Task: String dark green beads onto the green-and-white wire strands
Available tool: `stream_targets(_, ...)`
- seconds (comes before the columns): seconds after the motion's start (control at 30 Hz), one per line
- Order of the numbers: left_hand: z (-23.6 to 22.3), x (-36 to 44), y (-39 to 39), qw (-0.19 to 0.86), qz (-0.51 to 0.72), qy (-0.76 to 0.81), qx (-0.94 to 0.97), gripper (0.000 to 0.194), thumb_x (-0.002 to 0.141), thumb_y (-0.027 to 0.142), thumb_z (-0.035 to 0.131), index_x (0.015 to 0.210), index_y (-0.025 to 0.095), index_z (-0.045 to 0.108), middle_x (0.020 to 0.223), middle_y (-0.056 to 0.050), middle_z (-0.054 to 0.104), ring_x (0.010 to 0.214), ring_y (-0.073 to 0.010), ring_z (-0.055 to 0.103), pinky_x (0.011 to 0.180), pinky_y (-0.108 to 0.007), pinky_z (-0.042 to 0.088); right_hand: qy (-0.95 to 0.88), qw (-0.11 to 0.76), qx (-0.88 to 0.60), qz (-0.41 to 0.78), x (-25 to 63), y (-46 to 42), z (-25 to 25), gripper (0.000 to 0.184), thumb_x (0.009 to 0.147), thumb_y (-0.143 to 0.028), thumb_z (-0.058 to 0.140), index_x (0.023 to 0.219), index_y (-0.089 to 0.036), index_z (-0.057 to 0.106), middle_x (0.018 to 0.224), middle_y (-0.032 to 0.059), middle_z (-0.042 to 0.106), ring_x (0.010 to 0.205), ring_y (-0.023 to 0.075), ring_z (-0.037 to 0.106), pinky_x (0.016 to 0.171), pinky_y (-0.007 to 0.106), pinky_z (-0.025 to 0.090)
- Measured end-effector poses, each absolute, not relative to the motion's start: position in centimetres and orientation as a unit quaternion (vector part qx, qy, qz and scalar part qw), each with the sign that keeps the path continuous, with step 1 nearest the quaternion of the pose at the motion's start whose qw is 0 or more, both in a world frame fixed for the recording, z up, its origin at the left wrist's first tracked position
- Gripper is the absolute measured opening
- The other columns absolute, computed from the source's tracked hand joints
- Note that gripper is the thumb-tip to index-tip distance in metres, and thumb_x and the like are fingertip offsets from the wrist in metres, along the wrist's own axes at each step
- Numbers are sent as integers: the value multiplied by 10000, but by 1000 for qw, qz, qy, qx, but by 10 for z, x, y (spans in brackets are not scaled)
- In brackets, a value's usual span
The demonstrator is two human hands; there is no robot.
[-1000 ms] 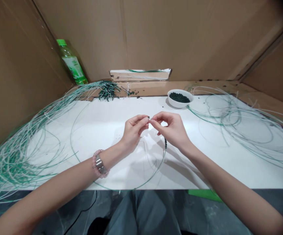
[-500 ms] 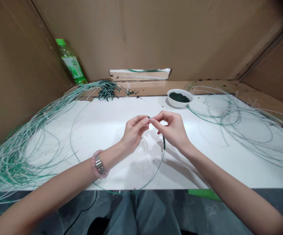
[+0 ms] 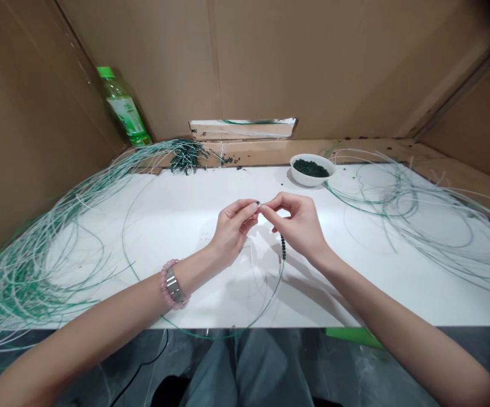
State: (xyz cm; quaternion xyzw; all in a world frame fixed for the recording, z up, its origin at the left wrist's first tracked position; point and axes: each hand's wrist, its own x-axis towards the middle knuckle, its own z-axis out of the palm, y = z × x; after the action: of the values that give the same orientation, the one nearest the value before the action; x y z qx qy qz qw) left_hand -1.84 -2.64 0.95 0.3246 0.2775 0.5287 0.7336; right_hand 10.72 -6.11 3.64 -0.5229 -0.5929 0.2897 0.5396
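Both pinches closed, left hand [image 3: 233,229] and right hand [image 3: 299,223] meet tip to tip, seemingly on the beaded green wire [image 3: 283,247] over the white tabletop [image 3: 177,198]; slack fingers could drop it.

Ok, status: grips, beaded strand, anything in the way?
Left grip and right grip pinched close together, tiny dark piece at their tips. Dark-beaded green strand hangs from right grip. White bowl beyond, not in the way.

Between left hand [image 3: 233,229] and right hand [image 3: 296,223], a pinched bit [image 3: 258,203] is too small to tell. The beads [image 3: 283,247] vanish behind the right hand. Strands [image 3: 24,288] left of the left hand, and wires [image 3: 415,209] right of the right, are cut off.
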Motion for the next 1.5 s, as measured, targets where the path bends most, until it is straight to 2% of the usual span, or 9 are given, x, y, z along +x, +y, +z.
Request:
stream_targets(0.43,12,-19,-26,726,522,275,354,170,545,227,814,640,156,693,579,41,598,535,-27,515,586,-140,465,-579,543,-523,309,107,-62,37,104,721,-230,652,669,-140,652,670,41,650,643,133,586,460,206,447)
stream_targets(0.93,9,-19,-24,736,529,273,323,152,565,198,805,660,153,695,624,34,628,541,-16,532,590,-121,477,-580,557,-510,306,107,-62,38,100,712,-212,672,641,-149,641,655,24,651,632,124,593,537,234,483)
stream_targets(1.37,10,-19,-24,724,532,277,341,185,534,230,825,642,158,693,594,40,614,528,-17,519,586,-131,473,-577,547,-522,309,106,-62,38,97,709,-221,661,650,-146,647,660,33,645,628,128,577,448,203,444)
stream_targets(1.5,9,-19,-24,716,534,276,355,178,554,241,817,659,161,699,596,39,606,540,-20,520,589,-131,465,-578,554,-517,304,106,-62,39,107,716,-221,656,640,-147,640,657,33,648,631,127,586,483,216,464)
